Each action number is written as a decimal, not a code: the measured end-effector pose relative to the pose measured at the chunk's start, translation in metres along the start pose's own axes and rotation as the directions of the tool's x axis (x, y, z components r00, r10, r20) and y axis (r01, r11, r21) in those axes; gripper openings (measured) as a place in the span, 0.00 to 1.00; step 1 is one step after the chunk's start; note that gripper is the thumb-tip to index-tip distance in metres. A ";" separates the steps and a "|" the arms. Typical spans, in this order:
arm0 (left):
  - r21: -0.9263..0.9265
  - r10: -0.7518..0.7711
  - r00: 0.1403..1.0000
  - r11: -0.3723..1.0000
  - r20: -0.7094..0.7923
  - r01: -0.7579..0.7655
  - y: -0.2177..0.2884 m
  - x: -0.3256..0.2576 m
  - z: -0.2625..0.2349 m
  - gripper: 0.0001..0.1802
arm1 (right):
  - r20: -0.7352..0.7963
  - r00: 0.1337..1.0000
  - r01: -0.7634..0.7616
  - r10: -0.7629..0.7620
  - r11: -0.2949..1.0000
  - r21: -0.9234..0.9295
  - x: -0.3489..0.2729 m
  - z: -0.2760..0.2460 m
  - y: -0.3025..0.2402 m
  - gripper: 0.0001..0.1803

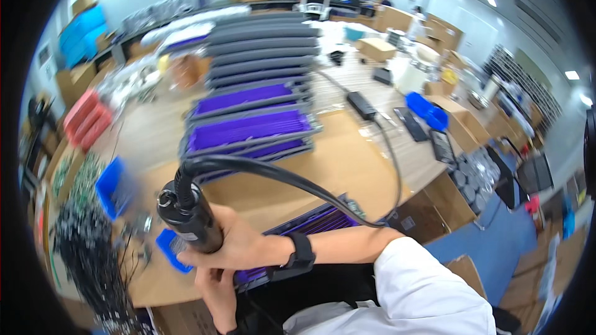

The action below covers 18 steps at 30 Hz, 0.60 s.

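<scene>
A black corded electric screwdriver (191, 220) stands nearly upright in my right hand (241, 239), whose fingers are wrapped round its body. Its thick black cable arcs away to the right. Just below, my left hand (218, 291) is closed at the left end of a purple panel in a grey frame (326, 218). The right hand covers part of its fingers, and what they hold is hidden. My right forearm lies across the panel and hides much of it. The screwdriver's tip is also out of sight. Beside my hands sits a small blue bin (169, 249) with small parts.
Beyond my hands a long row of similar framed panels (248, 130) stretches back. At left are another blue bin (112, 189), a bundle of black cables (87, 248) and red trays (87, 118). To the right lie a power adapter (361, 105), blue bins (427, 110) and cardboard boxes (462, 127).
</scene>
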<state>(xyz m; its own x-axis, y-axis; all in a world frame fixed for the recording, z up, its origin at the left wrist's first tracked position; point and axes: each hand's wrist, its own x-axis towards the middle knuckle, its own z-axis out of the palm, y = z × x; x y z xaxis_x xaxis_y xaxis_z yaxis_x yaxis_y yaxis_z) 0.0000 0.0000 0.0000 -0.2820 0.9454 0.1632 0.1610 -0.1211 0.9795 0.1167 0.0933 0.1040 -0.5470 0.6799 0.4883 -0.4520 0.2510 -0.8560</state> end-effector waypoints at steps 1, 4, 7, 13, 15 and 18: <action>-0.020 0.005 1.000 1.000 -0.014 -0.005 0.009 0.012 -0.016 0.26 | -0.059 0.998 0.001 -0.002 1.000 -0.011 0.010 0.006 -0.004 0.30; -0.007 -0.034 0.999 0.999 -0.036 0.034 0.003 -0.017 0.033 0.26 | -0.155 0.976 -0.140 0.150 0.987 0.078 -0.025 -0.034 -0.048 0.25; 0.400 0.088 0.996 0.912 0.035 -0.094 0.026 -0.011 0.028 0.22 | -0.302 0.950 -0.050 0.078 0.994 0.100 -0.040 -0.060 -0.079 0.26; 0.578 0.035 0.982 0.805 0.183 -0.137 0.058 -0.011 0.029 0.18 | -0.545 0.837 -0.052 0.038 0.999 -0.012 -0.088 -0.114 -0.110 0.21; 0.378 -0.041 0.984 0.925 0.174 -0.028 0.059 -0.011 0.028 0.16 | -0.591 0.804 -0.110 0.067 0.993 -0.036 -0.105 -0.130 -0.118 0.21; 0.173 -0.067 0.986 0.984 0.151 0.041 0.078 -0.016 0.036 0.15 | -0.644 0.759 -0.175 0.099 0.983 -0.056 -0.125 -0.150 -0.126 0.21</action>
<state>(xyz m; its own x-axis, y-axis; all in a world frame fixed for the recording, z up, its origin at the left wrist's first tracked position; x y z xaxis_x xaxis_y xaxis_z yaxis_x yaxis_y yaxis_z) 0.0507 -0.0134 0.0697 -0.1459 0.9863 0.0772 0.3103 -0.0285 0.9502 0.3482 0.0797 0.1252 -0.0056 0.9843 0.1765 -0.3091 0.1661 -0.9364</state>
